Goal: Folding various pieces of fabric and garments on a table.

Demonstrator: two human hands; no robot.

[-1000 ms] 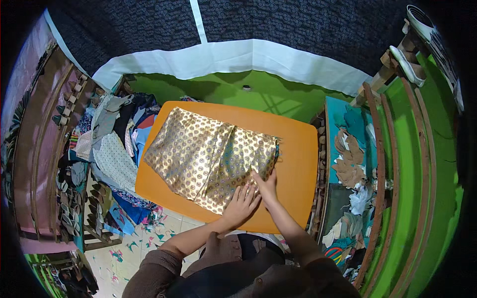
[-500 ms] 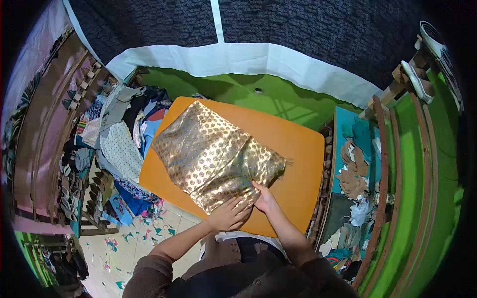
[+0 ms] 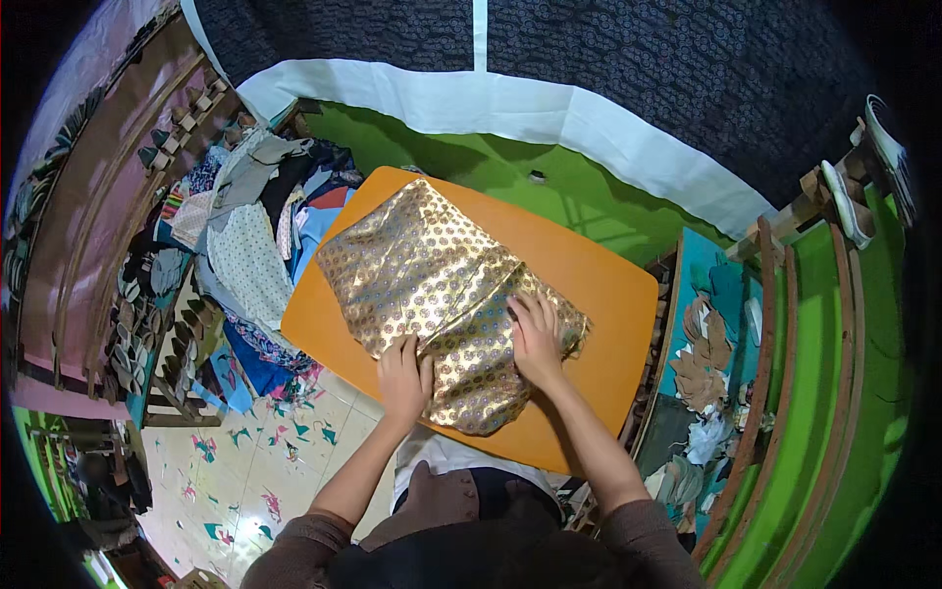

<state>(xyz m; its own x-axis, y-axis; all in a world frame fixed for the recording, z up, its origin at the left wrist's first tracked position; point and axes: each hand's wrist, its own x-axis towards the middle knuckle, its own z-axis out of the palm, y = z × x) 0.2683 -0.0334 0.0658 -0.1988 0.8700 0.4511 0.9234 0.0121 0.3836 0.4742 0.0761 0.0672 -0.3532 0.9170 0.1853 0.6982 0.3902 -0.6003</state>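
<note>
A shiny gold cloth with a pattern of round dots [image 3: 412, 265] lies across an orange tabletop [image 3: 599, 285]. It is creased, with a fold line running slantwise through its middle. My left hand [image 3: 402, 378] rests on the near left edge of the cloth, fingers stretched out and thumb apart. Farther right, my right hand [image 3: 535, 339] lies on the cloth with its fingers spread, close to the frayed right end. Between the hands the near part of the cloth hangs toward the table's front edge.
A heap of mixed fabrics [image 3: 245, 236] is piled left of the table. Racks with shoe forms [image 3: 191, 344] stand beside it, and coloured scraps [image 3: 265, 442] litter the tiled floor. On the right, a teal shelf [image 3: 692, 255] carries brown cut pieces [image 3: 702, 353] near wooden rails [image 3: 765, 363].
Both hands have moved apart and farther onto the cloth, the left to the left and the right up. The cloth's near edge now spreads lower between them. The view has shifted slightly.
</note>
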